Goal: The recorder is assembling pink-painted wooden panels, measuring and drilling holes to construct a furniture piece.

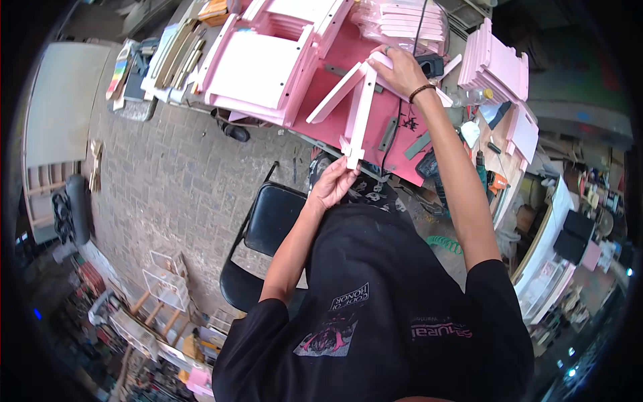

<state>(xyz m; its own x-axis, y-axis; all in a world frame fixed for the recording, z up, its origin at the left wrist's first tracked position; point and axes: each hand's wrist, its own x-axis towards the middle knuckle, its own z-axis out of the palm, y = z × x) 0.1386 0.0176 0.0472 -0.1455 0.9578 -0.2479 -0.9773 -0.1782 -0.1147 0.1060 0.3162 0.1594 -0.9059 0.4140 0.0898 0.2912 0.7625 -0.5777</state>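
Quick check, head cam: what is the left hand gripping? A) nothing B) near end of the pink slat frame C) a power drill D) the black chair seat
B: the left hand pinches the near end of the pink slat frame, while the right hand holds its far end over the red worktable.

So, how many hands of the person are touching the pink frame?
2. The left hand holds the near end of the pink frame at the table's edge; the right hand grips its far end.
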